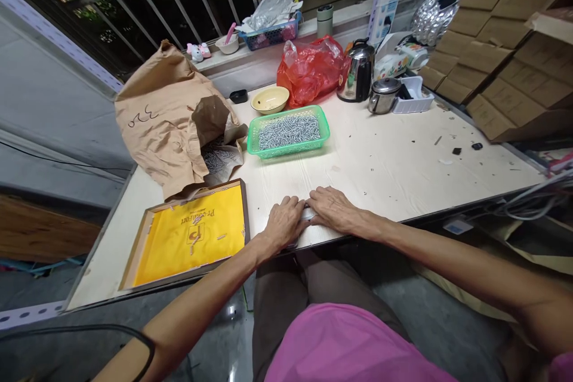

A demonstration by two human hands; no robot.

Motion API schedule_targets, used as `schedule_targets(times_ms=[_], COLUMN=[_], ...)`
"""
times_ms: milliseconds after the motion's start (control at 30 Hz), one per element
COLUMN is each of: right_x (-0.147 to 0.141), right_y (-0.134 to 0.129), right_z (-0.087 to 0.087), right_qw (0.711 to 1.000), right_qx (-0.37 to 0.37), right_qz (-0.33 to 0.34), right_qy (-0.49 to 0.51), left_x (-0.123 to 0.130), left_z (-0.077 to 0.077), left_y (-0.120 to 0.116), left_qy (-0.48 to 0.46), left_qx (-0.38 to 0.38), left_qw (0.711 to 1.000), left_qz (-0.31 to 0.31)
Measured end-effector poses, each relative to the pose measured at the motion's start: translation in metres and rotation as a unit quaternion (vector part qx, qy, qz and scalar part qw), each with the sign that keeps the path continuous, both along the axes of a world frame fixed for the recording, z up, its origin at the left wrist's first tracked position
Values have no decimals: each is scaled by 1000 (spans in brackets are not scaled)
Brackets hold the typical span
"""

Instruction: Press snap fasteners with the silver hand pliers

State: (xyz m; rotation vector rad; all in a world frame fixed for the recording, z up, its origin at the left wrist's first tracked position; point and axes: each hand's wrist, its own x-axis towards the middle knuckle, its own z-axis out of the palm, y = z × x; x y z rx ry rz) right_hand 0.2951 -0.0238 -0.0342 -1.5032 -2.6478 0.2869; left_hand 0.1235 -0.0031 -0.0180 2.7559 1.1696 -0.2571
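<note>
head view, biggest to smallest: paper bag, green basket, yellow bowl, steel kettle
1. Brown paper bag
2. Green plastic basket
3. Yellow bowl and steel kettle: they look about alike, so I can't rank them.

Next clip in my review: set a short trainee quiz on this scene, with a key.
1. What fills the green plastic basket?
2. True or false: the brown paper bag sits on the floor.
3. Which is nearer the yellow-lined wooden tray: the left hand or the right hand?

Key:
1. Small silvery metal pieces
2. False
3. The left hand
</note>
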Motion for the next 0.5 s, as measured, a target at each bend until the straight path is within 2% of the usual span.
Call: schedule_targets(times_ms=[200,367,500], right_x=[-3,-4,4], right_y=[24,25,23], right_z=[-6,-6,-3], right_qw=[999,999,999], right_qx=[-18,-10,2], right_qz=[37,26,38], right_qy=[14,17,26], left_x=[0,3,-1], left_z=[-8,-8,-10], left_y=[8,11,0], left_qy=[-7,-12,-42], left_qx=[-3,-6,8], left_qw=[998,997,994], left_qz=[61,81,101])
